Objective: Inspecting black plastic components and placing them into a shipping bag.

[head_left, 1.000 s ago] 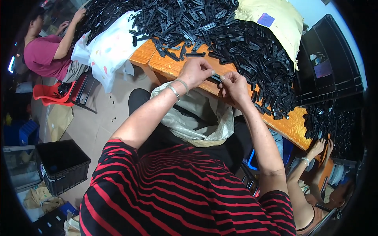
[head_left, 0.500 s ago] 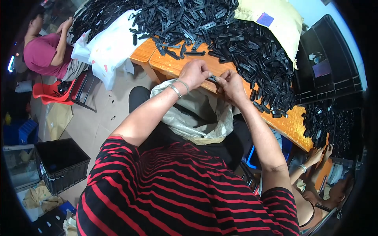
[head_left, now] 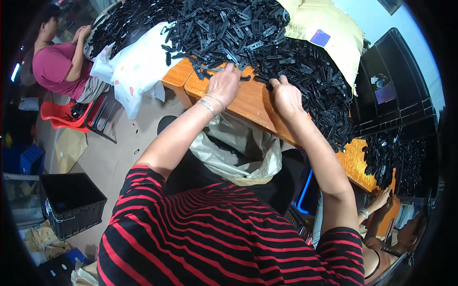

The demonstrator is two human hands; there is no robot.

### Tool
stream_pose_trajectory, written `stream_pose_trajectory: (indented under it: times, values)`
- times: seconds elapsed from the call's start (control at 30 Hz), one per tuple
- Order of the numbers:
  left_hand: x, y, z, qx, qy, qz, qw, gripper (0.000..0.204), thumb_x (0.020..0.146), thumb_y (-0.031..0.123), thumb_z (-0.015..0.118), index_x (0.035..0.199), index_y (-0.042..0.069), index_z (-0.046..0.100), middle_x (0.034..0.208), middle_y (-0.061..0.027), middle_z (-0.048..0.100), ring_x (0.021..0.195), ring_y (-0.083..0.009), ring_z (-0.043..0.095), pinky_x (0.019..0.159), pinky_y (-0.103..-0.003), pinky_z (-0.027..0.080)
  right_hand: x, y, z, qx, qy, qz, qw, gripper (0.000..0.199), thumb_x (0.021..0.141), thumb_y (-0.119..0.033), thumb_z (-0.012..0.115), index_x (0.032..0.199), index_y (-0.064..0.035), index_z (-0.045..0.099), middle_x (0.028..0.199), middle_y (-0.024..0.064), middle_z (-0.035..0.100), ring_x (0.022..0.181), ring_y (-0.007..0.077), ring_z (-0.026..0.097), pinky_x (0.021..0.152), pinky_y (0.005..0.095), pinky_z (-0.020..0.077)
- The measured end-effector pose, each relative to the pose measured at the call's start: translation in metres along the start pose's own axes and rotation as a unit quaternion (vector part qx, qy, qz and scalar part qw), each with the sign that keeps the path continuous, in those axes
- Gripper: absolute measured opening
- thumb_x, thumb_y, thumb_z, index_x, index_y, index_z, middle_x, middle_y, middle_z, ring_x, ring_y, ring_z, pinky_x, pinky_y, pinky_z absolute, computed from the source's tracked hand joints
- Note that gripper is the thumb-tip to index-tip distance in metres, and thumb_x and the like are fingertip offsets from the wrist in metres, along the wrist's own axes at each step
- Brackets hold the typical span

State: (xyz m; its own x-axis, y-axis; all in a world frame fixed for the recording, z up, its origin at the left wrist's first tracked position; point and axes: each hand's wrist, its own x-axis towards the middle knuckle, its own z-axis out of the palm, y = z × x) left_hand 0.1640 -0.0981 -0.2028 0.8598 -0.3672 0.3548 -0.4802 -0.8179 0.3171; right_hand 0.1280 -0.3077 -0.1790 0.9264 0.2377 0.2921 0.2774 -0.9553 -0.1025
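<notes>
A big heap of slim, slotted black plastic pieces [head_left: 224, 28] covers the far part of the orange wooden table [head_left: 253, 102]. My left hand [head_left: 223, 86] is at the heap's near edge, its fingers stretched out onto the pieces. To its right, my right hand [head_left: 287, 99] bends its fingers at the heap's border; its fingertips are partly hidden, so what they pinch does not show. Below both hands, an open white woven sack [head_left: 224, 159] sits in my lap, with dark contents inside.
A white plastic bag [head_left: 136, 62] hangs over the table's left side. A yellowish sack [head_left: 329, 24] lies on the heap at far right, near a black crate [head_left: 398, 81]. On the floor at left stands another black crate [head_left: 71, 202]. Co-workers sit left [head_left: 57, 66] and lower right [head_left: 381, 252].
My hands have parted from where they met above the sack. Both have moved to the heap, the left forward and the right slightly forward and right.
</notes>
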Motion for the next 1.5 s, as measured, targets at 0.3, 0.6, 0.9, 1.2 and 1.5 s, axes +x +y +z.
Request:
stream_pose_trajectory:
  times: [0.3,0.6,0.9,1.2,1.5]
  values:
    - [-0.001,0.005,0.003,0.009,0.077,0.059,0.995,0.016,0.073,0.013,0.07,0.08,0.006,0.057,0.089,-0.0108,0.053,0.087,-0.0295,0.056,0.071,-0.04,0.048,0.012,0.005,0.0,-0.019,-0.087,-0.065,0.994,0.017,0.075,-0.004,0.059,0.091,-0.0057,0.056,0.097,0.019,0.055,0.077,0.0374,0.061,0.067,0.043,0.0507]
    - [-0.01,0.014,0.006,-0.097,0.024,0.025,0.995,0.017,0.075,0.012,0.069,0.085,0.006,0.057,0.085,-0.013,0.057,0.085,-0.0318,0.059,0.072,-0.042,0.048,0.017,0.008,-0.007,0.047,-0.049,-0.039,0.997,0.029,0.073,-0.018,0.072,0.096,-0.0056,0.06,0.091,0.0173,0.056,0.079,0.0366,0.062,0.067,0.0428,0.0511]
    - [-0.015,0.008,0.004,-0.112,0.008,-0.038,0.993,0.016,0.077,0.016,0.069,0.09,0.007,0.065,0.088,-0.0123,0.061,0.081,-0.032,0.06,0.07,-0.041,0.049,-0.008,-0.019,-0.002,0.122,0.019,-0.071,0.99,0.029,0.08,-0.018,0.065,0.106,-0.0063,0.061,0.088,0.0172,0.062,0.075,0.0358,0.062,0.064,0.0413,0.0508]
    - [-0.024,0.007,-0.004,-0.461,-0.025,-0.207,0.862,0.013,0.083,0.009,0.065,0.089,0.001,0.058,0.067,-0.0035,0.061,0.058,-0.0114,0.062,0.05,-0.023,0.048,-0.026,-0.036,0.022,0.178,-0.003,-0.078,0.981,0.012,0.082,-0.011,0.06,0.09,-0.0036,0.064,0.086,0.014,0.06,0.076,0.0348,0.061,0.066,0.0406,0.049]
    - [-0.033,0.029,-0.022,-0.687,-0.057,-0.306,0.656,0.02,0.084,0.007,0.064,0.1,0.001,0.052,0.079,-0.0059,0.063,0.065,-0.0114,0.064,0.056,-0.019,0.053,-0.022,-0.032,-0.005,0.351,0.034,0.012,0.936,0.018,0.088,-0.013,0.059,0.098,0.0014,0.064,0.086,0.0133,0.064,0.077,0.026,0.063,0.068,0.0354,0.0503]
